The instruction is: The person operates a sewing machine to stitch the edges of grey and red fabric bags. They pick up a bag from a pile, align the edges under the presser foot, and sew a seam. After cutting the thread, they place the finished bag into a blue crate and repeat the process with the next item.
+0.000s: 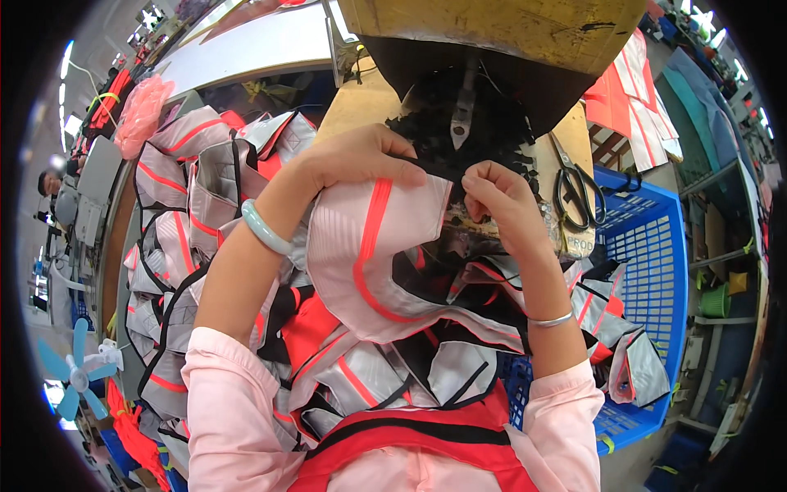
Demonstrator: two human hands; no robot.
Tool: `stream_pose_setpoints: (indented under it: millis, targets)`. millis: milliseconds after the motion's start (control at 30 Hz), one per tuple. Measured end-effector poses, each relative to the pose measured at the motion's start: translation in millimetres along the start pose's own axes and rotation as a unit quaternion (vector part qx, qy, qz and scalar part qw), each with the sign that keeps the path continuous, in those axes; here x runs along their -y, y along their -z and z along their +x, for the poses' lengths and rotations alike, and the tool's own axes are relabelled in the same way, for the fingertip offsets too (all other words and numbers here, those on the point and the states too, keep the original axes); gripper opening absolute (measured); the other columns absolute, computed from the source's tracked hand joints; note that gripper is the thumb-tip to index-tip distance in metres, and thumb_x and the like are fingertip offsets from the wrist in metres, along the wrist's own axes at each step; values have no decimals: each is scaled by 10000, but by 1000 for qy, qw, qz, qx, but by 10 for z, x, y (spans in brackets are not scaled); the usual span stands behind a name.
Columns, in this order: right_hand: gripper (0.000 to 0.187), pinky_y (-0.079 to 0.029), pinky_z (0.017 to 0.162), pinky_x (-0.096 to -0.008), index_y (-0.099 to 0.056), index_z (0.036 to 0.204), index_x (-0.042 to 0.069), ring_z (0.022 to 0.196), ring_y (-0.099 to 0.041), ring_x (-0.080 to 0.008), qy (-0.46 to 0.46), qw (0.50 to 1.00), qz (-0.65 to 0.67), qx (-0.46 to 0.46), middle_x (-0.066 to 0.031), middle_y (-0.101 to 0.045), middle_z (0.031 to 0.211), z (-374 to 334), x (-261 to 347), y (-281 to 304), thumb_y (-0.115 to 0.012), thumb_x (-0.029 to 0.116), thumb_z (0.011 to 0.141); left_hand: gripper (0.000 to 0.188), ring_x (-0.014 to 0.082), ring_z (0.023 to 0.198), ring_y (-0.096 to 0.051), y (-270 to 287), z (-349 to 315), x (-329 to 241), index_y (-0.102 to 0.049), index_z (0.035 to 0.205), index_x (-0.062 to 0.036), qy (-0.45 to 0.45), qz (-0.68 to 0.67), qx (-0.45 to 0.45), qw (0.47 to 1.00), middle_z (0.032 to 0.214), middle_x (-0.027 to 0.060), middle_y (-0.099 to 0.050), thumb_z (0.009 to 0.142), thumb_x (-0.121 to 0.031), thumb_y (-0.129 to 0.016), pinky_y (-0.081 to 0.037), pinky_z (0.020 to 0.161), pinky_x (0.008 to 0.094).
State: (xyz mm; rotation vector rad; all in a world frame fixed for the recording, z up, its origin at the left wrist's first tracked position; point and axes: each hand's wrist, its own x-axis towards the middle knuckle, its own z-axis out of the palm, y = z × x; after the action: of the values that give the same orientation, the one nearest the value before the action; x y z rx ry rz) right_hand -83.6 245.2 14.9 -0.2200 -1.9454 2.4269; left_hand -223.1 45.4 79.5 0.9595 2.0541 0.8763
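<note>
At the middle of the head view, under the needle part of a yellowish sewing machine (492,33), the person's two hands meet on a pale grey reflective fabric piece with an orange stripe and black edging (369,262). The left hand (361,156) lies curled over the upper edge of that piece, its grip closed on the cloth with the fingertips pressing the black trim. A pale green bangle (264,228) sits on the left wrist. The right hand (500,201) is bunched into a narrow pinch on the same piece's top right corner, just below the metal presser foot (461,123); a thin silver bracelet (551,321) circles that wrist. The fabric piece droops from both hands toward the person's lap, over a heap of similar grey, orange and black pieces (197,213) that spreads to the left across the desk (361,102). Black-handled scissors (574,193) rest on the desk just right of the right hand. A blue plastic slotted crate (656,254) stands further right, with more pieces spilling over its near wall. At the lower left, well apart, stands a small blue fan (75,377).
</note>
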Motion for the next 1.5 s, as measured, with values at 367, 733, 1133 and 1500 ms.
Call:
stream_pose_setpoints:
  millis: [367,733,1133,1500]
  targets:
    - [83,-387,555,-231,-566,891,72,614,-497,-83,-20,990,142,1,8,-529,748,270,-124,-21,-600,147,890,358,86,739,-619,114,225,187,-683,990,23,71,-127,11,989,854,25,-687,830,-292,-739,-500,727,223]
    - [62,-401,587,-204,-606,897,52,627,-520,-66,4,974,224,-15,19,-574,741,359,-127,-35,-592,93,853,287,60,744,-595,126,284,190,-680,954,-4,57,-166,7,984,836,-7,-670,844,-263,-733,-486,717,214]
    - [129,-432,554,-351,-617,881,68,627,-554,-185,92,991,-29,-91,-31,-578,760,71,5,174,-633,196,889,306,90,767,-581,51,174,65,-680,940,9,40,-22,-21,999,824,21,-663,861,-286,-682,-465,740,243]
    - [626,-393,960,-432,-485,1300,-39,1114,-524,-341,324,748,-579,-18,-202,-541,1206,-841,-200,-1058,-709,194,764,329,158,631,-539,-707,207,-477,-632,813,-23,-39,167,255,952,666,54,-597,890,-341,-611,-435,616,359]
